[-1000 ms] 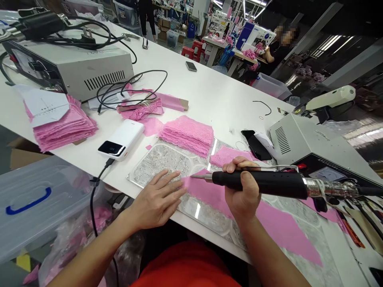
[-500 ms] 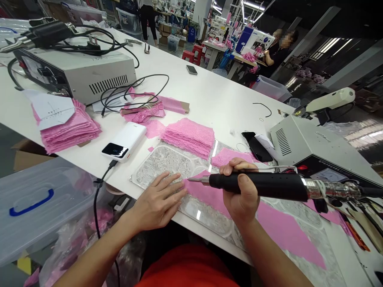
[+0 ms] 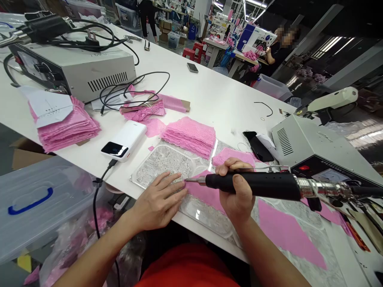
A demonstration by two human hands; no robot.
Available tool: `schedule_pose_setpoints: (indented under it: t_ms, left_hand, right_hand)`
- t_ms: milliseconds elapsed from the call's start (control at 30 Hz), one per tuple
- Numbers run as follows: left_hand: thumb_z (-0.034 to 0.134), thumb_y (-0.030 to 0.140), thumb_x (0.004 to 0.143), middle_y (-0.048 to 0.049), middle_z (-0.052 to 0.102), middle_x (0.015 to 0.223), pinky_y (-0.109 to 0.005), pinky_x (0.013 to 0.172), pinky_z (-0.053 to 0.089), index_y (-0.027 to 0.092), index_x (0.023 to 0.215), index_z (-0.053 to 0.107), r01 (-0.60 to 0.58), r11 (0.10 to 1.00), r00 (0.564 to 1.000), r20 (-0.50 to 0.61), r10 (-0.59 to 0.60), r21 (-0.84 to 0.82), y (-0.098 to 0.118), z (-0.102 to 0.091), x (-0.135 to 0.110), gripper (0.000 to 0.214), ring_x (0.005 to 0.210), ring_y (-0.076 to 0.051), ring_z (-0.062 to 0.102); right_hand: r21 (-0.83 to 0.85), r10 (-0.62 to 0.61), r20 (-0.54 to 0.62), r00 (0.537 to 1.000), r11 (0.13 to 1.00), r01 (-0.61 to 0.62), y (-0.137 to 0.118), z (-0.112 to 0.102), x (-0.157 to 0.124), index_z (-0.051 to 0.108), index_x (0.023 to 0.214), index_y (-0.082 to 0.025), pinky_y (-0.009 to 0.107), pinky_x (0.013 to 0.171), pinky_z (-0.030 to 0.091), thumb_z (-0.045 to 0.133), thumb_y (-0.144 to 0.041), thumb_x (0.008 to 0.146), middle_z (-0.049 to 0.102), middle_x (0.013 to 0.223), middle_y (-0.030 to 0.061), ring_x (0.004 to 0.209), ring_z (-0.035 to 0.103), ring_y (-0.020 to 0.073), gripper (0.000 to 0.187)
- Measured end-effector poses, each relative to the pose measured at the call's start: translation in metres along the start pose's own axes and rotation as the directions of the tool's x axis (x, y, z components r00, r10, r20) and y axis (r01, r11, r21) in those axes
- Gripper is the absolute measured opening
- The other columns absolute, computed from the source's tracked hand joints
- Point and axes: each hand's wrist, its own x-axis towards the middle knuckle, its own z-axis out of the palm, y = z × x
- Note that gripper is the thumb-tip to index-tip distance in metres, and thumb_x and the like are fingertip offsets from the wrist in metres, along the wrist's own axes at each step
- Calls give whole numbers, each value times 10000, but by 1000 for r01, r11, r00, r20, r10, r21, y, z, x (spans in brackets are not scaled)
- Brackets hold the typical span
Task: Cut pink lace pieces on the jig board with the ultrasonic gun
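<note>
My left hand (image 3: 161, 199) lies flat, fingers spread, on a clear grey-patterned mat (image 3: 163, 163). Its fingertips touch the left end of a flat pink fabric piece (image 3: 206, 193). In my right hand (image 3: 237, 189) is a black corded handheld tool (image 3: 269, 185), held almost level with fingers wrapped around its barrel. The tool's narrow metal tip points left and sits at the fabric's end, beside my left fingertips. Whether the tip presses on the fabric, I cannot tell. Another stretch of pink fabric (image 3: 290, 235) shows right of my right forearm, which hides the part between.
Beyond the mat sits a pink lace stack (image 3: 190, 135); another pink stack (image 3: 64, 123) lies left. A white power bank (image 3: 124, 139) has a cable over the table edge. Grey control boxes stand left (image 3: 77, 71) and right (image 3: 317, 143). A person works at a sewing machine behind.
My right hand has moved slightly left with the tool, so the tip is a little closer to my left fingertips. My left hand stays in place.
</note>
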Motion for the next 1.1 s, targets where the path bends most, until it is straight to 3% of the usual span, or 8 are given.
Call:
schedule_pose_setpoints:
  t_ms: [300, 467, 567, 667, 767, 867, 1000, 1100]
  left_hand:
    - [529, 105, 886, -81, 695, 1181, -487, 1073, 430, 172, 1212, 619, -3, 1000, 1000, 6, 3, 4, -3, 0, 0, 345, 1272, -271, 535]
    - [521, 91, 880, -53, 678, 1227, -455, 1103, 410, 227, 1308, 575, -39, 999, 999, -1, 39, -19, -11, 1, -3, 452, 1292, -255, 520]
    - [547, 142, 884, -19, 649, 1285, -448, 1124, 389, 264, 1374, 533, -66, 997, 998, 3, 66, -48, -23, 5, -6, 506, 1283, -268, 526]
    - [540, 183, 893, 48, 612, 1334, -457, 1113, 406, 329, 1396, 514, -18, 994, 999, -36, 14, -109, -27, 7, -5, 524, 1244, -283, 554]
    - [567, 130, 867, 68, 625, 1311, -476, 1107, 413, 357, 1402, 498, -20, 993, 997, -74, 11, -119, -4, 8, 5, 586, 1198, -276, 584]
    - [587, 47, 838, -27, 675, 1240, -452, 1120, 396, 253, 1389, 517, -141, 982, 989, -56, 135, -129, 41, 22, 27, 593, 1221, -258, 577]
    - [551, 103, 891, -80, 691, 1203, -409, 1159, 345, 162, 1265, 595, -232, 961, 970, 39, 240, -150, 104, 62, 63, 381, 1274, -237, 540]
    - [540, 214, 935, -110, 639, 1292, -452, 1162, 327, 147, 1250, 601, -219, 967, 964, 126, 235, -128, 130, 92, 80, 328, 1294, -262, 520]
  right_hand:
    - [-4, -16, 19, 1000, 1000, 16, 3, 2, 1, 562, 786, -222, 312, 665, 489, 628, -295, 761, 532, 846, -17, 672, 544, 102, 101]
    - [45, -47, -45, 998, 998, 49, -7, 4, 9, 557, 830, -230, 309, 654, 486, 624, -323, 741, 541, 874, -12, 631, 532, 91, 144]
    - [83, -77, -123, 989, 993, 88, -28, -16, 20, 573, 833, -229, 309, 646, 480, 589, -317, 734, 548, 883, -1, 621, 523, 89, 134]
    - [8, -152, -221, 963, 987, 158, -61, -60, 25, 601, 773, -214, 298, 623, 466, 579, -281, 692, 567, 854, 1, 597, 520, 85, 107]
    - [-109, -243, -341, 908, 970, 219, -90, -116, 22, 611, 693, -194, 278, 574, 433, 576, -281, 644, 564, 783, -2, 549, 494, 77, 106]
    - [-170, -248, -418, 874, 966, 193, -99, -161, 16, 593, 663, -192, 280, 568, 427, 564, -291, 633, 541, 744, -7, 548, 482, 85, 108]
    - [-166, -230, -415, 880, 970, 176, -89, -184, 10, 579, 688, -195, 288, 588, 434, 566, -284, 653, 531, 761, -10, 570, 492, 92, 96]
    - [-157, -220, -385, 896, 973, 171, -81, -185, 8, 573, 724, -200, 297, 605, 444, 572, -278, 671, 538, 803, -10, 582, 503, 91, 94]
